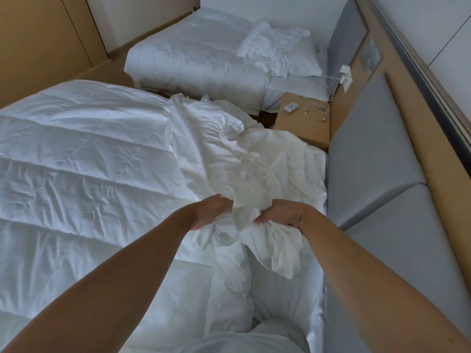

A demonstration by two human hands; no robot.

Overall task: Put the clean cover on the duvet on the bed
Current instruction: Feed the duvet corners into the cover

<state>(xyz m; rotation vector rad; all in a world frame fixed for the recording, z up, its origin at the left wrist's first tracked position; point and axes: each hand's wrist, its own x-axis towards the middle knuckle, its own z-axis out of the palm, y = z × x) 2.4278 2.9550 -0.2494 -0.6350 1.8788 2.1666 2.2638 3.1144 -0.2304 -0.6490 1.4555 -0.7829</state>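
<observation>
A white quilted duvet point(84, 159) lies spread over the near bed, filling the left half of the view. A crumpled cream-white cover point(244, 154) is bunched on the duvet's right end, near the headboard. My left hand point(210, 212) grips a gathered fold of the cover at its near edge. My right hand point(281, 215) grips another bunch of the same cloth just to the right. Both hands are close together, and a loose flap of cover hangs below the right hand. Most of my fingers are hidden in the cloth.
A grey padded headboard point(369, 154) runs along the right wall. A wooden nightstand point(303, 123) with a small white device and cables stands between the beds. The far bed point(193, 57) holds a pillow and rumpled white linen point(272, 47).
</observation>
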